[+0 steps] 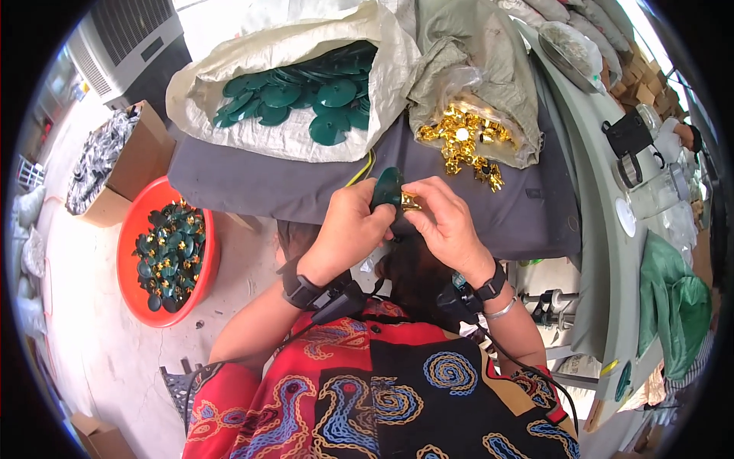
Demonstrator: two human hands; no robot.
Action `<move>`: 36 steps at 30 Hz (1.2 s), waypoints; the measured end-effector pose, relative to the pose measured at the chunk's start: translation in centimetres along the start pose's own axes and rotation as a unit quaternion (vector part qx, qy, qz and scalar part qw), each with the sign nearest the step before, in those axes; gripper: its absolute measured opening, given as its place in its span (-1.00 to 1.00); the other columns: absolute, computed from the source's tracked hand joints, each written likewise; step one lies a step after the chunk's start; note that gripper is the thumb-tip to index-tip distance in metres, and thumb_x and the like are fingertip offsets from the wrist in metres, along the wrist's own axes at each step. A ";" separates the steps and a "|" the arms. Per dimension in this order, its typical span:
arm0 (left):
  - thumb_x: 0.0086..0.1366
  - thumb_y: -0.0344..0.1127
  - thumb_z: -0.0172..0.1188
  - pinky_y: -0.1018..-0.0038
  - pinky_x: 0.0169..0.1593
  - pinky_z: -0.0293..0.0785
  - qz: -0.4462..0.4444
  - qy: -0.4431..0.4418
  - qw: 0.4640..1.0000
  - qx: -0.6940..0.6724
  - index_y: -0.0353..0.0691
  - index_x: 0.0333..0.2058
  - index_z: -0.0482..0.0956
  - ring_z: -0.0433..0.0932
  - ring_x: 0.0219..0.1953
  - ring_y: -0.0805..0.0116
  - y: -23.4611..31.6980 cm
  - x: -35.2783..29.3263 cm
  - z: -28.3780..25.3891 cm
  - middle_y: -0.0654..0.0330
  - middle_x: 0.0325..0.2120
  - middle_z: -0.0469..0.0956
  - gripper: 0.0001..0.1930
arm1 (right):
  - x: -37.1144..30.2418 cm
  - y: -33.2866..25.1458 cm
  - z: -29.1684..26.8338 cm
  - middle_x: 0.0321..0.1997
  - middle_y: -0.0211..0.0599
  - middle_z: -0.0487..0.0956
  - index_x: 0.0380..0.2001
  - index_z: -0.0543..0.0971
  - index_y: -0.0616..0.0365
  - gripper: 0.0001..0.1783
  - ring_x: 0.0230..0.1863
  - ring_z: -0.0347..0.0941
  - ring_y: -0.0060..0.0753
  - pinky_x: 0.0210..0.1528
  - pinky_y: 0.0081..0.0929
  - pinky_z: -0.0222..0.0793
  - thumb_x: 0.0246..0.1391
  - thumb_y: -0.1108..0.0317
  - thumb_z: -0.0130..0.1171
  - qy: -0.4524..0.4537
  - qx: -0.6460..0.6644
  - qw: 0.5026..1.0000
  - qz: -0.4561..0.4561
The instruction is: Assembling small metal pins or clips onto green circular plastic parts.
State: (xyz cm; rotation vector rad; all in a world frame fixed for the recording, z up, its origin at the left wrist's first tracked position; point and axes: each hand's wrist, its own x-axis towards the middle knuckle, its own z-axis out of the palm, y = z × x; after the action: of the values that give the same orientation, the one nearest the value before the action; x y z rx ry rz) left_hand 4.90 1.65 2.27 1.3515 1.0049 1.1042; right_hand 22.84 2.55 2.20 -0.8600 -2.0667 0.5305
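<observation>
Above the near edge of the dark-clothed table, my left hand (pixel 348 226) grips a round green disc (pixel 387 189), tilted on edge. My right hand (pixel 447 229) pinches a small shiny gold piece (pixel 410 202) against the disc's right side. Whether the two parts are joined is hidden by my fingers. Beyond my left hand, a white woven sack (pixel 287 141) lies with its mouth toward me, full of green discs (pixel 329 96). To its right, a grey-green sack (pixel 520 115) spills gold pieces (pixel 466 141) onto the dark cloth (pixel 260 183).
On the floor at left stands a red basin (pixel 126 268) holding green discs with gold centres. Behind it is a cardboard box (pixel 145 153) of silvery-grey pieces, near an air cooler (pixel 126 46). A pale table (pixel 612 229) at right carries clear jars (pixel 657 191) and a green bag (pixel 673 306).
</observation>
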 end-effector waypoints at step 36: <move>0.10 -0.27 0.15 0.34 -0.19 0.52 -0.090 0.521 0.638 0.560 -0.31 0.03 0.40 0.61 -0.23 0.13 -11.4 -10.9 -39.0 -0.06 -0.20 0.58 -0.51 | -0.8 8.4 -2.3 -0.35 -0.07 0.44 -0.09 0.51 0.06 -0.68 -0.35 0.49 0.00 -0.31 -0.17 0.42 0.05 0.27 0.18 0.018 -0.369 0.914 0.169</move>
State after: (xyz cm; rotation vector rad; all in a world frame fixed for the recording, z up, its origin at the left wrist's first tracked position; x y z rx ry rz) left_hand -35.28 0.28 -9.97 1.3336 2.9966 1.0729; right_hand 28.30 7.77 -2.13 -1.6668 -2.1013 -0.1300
